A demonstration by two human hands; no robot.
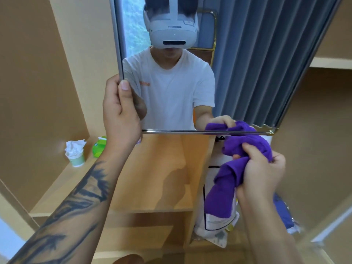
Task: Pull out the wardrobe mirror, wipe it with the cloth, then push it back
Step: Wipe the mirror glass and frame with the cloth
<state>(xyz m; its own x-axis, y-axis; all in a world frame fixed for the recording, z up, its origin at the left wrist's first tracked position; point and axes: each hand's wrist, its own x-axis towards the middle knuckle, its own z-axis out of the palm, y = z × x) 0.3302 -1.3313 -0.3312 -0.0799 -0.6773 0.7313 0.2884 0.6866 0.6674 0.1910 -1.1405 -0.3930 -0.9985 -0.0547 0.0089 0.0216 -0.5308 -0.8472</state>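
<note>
Bunched purple cloth [245, 143], silver-edged rectangular mirror [247, 63], tan wooden wardrobe shelf [144, 168], green-and-white paper cup [77, 159], dark-tattooed left forearm [72, 206].

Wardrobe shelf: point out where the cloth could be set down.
Bare shelf board runs from the green bottle to the upright divider. The far-left corner is crowded by the tissue cup and bottle. Right of the divider, bags fill the compartment.

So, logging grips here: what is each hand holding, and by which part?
Left hand grips the mirror by its left edge; right hand clutches the bunched purple cloth at its middle.
</note>
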